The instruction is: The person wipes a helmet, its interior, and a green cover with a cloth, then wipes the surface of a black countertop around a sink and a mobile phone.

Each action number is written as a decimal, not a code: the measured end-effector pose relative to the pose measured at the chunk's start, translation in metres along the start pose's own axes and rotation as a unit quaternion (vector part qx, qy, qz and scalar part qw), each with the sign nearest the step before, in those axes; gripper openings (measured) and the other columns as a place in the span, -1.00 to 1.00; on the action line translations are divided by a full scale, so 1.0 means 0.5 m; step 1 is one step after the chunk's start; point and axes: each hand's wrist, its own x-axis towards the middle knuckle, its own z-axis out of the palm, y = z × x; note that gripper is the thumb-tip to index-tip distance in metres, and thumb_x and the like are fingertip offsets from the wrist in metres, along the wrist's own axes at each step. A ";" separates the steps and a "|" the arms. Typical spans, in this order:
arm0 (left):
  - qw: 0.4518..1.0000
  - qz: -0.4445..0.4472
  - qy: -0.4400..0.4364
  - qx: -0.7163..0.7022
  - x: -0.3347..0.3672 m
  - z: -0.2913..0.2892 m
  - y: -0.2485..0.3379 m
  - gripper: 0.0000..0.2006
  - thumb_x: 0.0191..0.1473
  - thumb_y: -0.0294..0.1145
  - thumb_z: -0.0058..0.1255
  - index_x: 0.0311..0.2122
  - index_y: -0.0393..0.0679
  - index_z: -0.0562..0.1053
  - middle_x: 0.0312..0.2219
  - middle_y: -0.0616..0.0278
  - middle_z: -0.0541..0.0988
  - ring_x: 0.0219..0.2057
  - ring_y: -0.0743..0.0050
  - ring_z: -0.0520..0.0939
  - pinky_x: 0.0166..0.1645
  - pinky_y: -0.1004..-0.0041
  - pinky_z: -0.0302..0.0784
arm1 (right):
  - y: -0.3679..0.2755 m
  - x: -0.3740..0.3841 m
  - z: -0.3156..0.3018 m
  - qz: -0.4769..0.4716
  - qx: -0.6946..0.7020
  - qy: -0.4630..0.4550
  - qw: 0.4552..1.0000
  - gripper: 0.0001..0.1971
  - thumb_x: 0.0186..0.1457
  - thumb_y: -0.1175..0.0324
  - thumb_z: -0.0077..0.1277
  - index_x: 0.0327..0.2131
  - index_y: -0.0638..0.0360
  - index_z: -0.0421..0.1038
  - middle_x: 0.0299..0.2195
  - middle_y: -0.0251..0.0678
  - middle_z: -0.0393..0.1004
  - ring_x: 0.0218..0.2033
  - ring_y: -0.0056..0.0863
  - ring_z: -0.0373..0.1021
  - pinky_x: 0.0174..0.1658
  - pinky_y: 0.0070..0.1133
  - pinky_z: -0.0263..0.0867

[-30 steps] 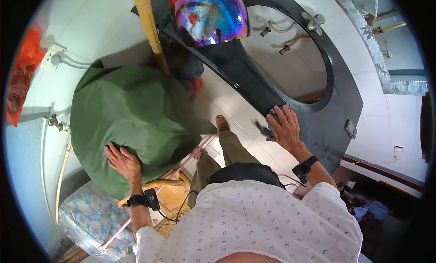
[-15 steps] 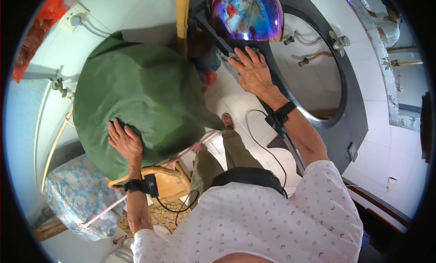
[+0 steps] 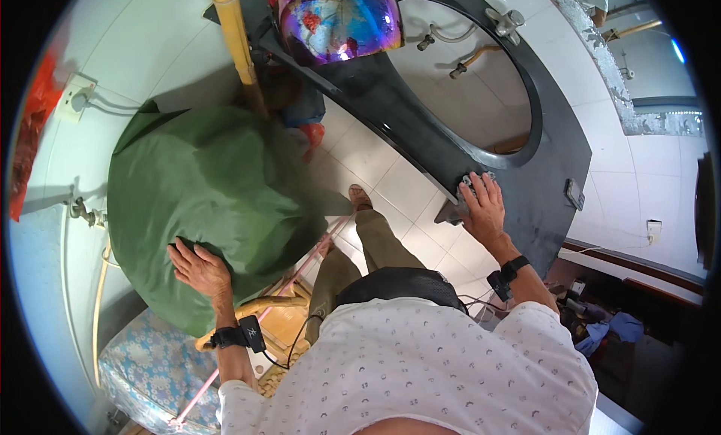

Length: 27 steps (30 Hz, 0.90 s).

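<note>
My left hand (image 3: 201,270) lies flat with fingers spread on a large dark green cover (image 3: 203,202), which hides whatever is under it. At the right, my right hand (image 3: 484,209) presses a grey cloth (image 3: 467,188) onto the front edge of a dark countertop (image 3: 518,187). Only a little of the cloth shows around the fingertips. The counter has a large oval opening (image 3: 481,97), through which hoses, a valve and floor tiles are visible.
A helmet with a shiny rainbow visor (image 3: 342,22) rests on the counter's far end. A tap (image 3: 505,23) stands behind the opening. Bamboo poles (image 3: 231,29) rise beyond the cover. A flowered cover (image 3: 154,360) and a wooden chair (image 3: 278,318) are at the lower left.
My right hand has slid with the cloth along the counter's edge toward me and to the right. My left hand stays on the green cover. The view has shifted rightward.
</note>
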 end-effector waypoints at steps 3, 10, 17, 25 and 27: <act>0.999 -0.010 -0.018 -0.031 -0.004 -0.016 0.004 -0.53 0.17 -0.16 -0.31 0.16 -0.12 0.23 0.17 0.01 0.19 0.18 0.05 0.20 0.19 0.05 0.03 | -0.025 0.059 -0.009 0.035 0.038 0.043 0.998 -0.36 -0.20 0.21 0.20 0.04 0.02 0.28 0.12 -0.19 0.20 0.14 -0.07 0.10 0.14 -0.15 0.03; 0.997 -0.043 -0.023 -0.065 0.016 -0.051 0.002 -0.53 0.07 -0.24 -0.16 0.09 -0.16 0.27 0.12 -0.06 0.22 0.17 0.03 0.19 0.20 0.01 -0.01 | -0.136 0.309 0.006 -0.156 0.050 0.128 0.978 -0.41 -0.12 0.22 0.14 0.04 0.13 0.28 0.09 -0.15 0.24 0.09 -0.11 0.16 0.11 -0.23 0.09; 0.983 -0.078 -0.009 -0.167 0.004 -0.056 -0.016 -0.58 0.09 -0.26 -0.13 0.06 -0.17 0.28 0.11 -0.10 0.22 0.17 -0.06 0.18 0.22 -0.02 -0.01 | -0.260 0.462 0.007 -0.263 0.296 0.134 0.908 -0.57 -0.06 0.48 0.09 -0.04 0.27 0.34 -0.12 -0.09 0.43 -0.17 -0.07 0.39 -0.07 -0.38 0.31; 0.959 -0.111 -0.017 -0.261 -0.006 -0.077 -0.010 -0.60 0.12 -0.26 -0.12 0.03 -0.22 0.28 0.08 -0.11 0.25 0.15 -0.05 0.21 0.19 0.02 0.06 | -0.397 0.420 0.001 -0.143 0.523 -0.148 0.827 -0.63 0.04 0.41 0.08 -0.09 0.41 0.33 -0.22 -0.20 0.47 -0.21 -0.47 0.37 -0.08 -0.56 0.28; 0.952 -0.114 -0.009 -0.283 -0.004 -0.079 -0.014 -0.61 0.10 -0.28 -0.10 0.01 -0.24 0.29 0.06 -0.10 0.27 0.13 -0.04 0.23 0.17 0.05 0.10 | -0.429 0.401 -0.023 -0.159 0.537 -0.214 0.800 -0.64 0.04 0.40 0.09 -0.11 0.41 0.34 -0.24 -0.23 0.47 -0.24 -0.48 0.37 -0.10 -0.57 0.28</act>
